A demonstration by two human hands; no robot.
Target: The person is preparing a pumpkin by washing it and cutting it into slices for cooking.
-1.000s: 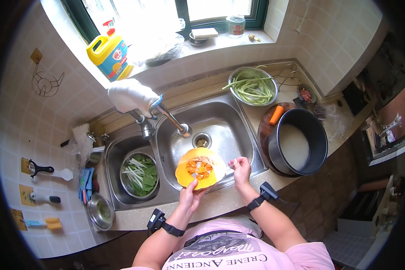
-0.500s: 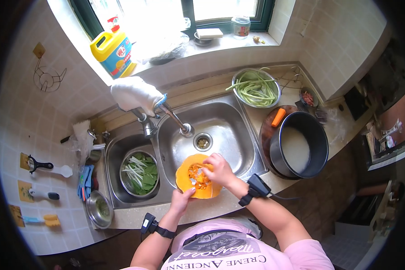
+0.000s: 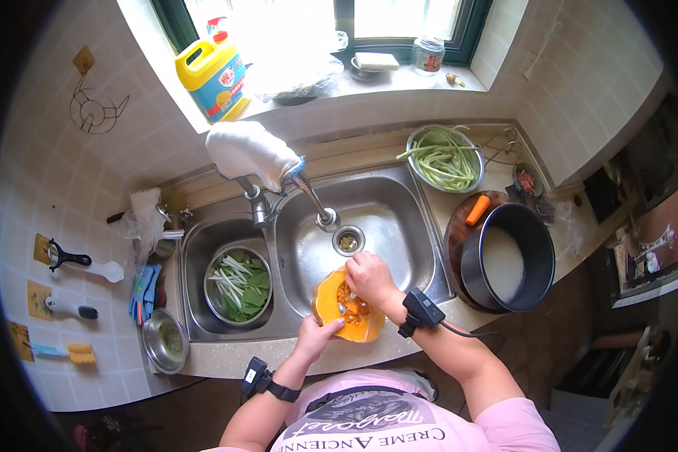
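A cut piece of orange pumpkin (image 3: 328, 300), its stringy, seedy hollow facing up, is over the front edge of the right sink basin. My left hand (image 3: 318, 336) grips its lower left side, thumb on the rim. Over the pumpkin's upper edge is my right hand (image 3: 372, 280), fingers curled together at the hollow; anything between the fingertips is too small to make out. Just beyond lies the sink drain (image 3: 348, 240), with some pale scraps in it.
In the left basin stands a bowl of leafy greens (image 3: 239, 286). On the right counter are a bowl of green beans (image 3: 446, 160), a carrot piece (image 3: 477, 210) and a dark pot (image 3: 544, 260). The faucet (image 3: 325, 217) rises behind the basins.
My right hand has moved from inside the hollow to the pumpkin's upper edge. The pumpkin is tilted a little differently in my left hand. The whole view has shifted slightly.
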